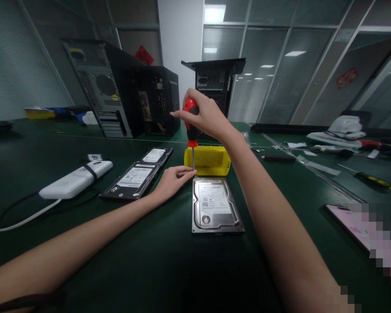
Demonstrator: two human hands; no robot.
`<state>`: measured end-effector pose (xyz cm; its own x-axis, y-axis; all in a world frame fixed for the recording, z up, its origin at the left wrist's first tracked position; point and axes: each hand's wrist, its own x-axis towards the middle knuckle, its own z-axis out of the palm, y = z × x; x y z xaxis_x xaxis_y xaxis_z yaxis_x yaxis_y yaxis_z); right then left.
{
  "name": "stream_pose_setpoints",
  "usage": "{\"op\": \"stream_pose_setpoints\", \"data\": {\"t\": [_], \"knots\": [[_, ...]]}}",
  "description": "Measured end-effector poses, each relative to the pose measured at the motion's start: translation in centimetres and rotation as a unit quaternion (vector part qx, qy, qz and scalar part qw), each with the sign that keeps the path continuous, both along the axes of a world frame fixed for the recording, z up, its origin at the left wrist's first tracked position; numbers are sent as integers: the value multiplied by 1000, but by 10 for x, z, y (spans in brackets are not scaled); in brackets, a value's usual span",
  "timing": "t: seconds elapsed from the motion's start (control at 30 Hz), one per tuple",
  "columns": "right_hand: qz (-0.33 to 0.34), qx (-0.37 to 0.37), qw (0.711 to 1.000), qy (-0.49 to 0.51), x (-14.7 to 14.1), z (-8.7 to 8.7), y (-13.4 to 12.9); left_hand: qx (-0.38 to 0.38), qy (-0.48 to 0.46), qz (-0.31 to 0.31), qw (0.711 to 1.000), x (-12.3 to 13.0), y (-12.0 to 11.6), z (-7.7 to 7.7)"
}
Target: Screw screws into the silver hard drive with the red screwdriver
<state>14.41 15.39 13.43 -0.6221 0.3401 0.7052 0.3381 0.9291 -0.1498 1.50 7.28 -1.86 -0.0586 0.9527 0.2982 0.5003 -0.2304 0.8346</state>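
On green table point(143, 252), frame centre: gripping red screwdriver point(192, 134) with right hand point(203, 111), can't tell if pinching shaft point(193, 158) with left hand point(170, 182); seemingly mid-screw on still-covered hard drive point(215, 200).

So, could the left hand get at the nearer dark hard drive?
Likely yes: the left hand is beside that hard drive, with nothing between, though its fingers are near the screwdriver.

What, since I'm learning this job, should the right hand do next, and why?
Probably turn the screwdriver gently: the right hand grips it nearly upright, its tip is down by the far left corner of the silver hard drive, and the left hand is beside it, though contact is hidden.
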Motion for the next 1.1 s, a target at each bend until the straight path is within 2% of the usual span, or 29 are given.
{"op": "stream_pose_setpoints", "data": {"t": [0.23,0.53,0.67,0.8,0.9,1.1], "knots": [[15,5,1000,2,2,-1,0,-1,-16,-4,1000,1,0,0],[97,-120,987,-44,19,15,-8,14,-46,-27,998,-1,1,1],[103,-83,991,-28,20,16,-6,1,-62,-32,998,0,2,1],[72,-48,996,-23,17,16,-7,-14,-74,-31,997,1,2,2],[52,-35,998,-26,15,16,-7,-15,-88,-29,996,0,2,2],[53,-21,998,-26,14,15,-7,-22,-94,-29,995,0,2,2]]}}
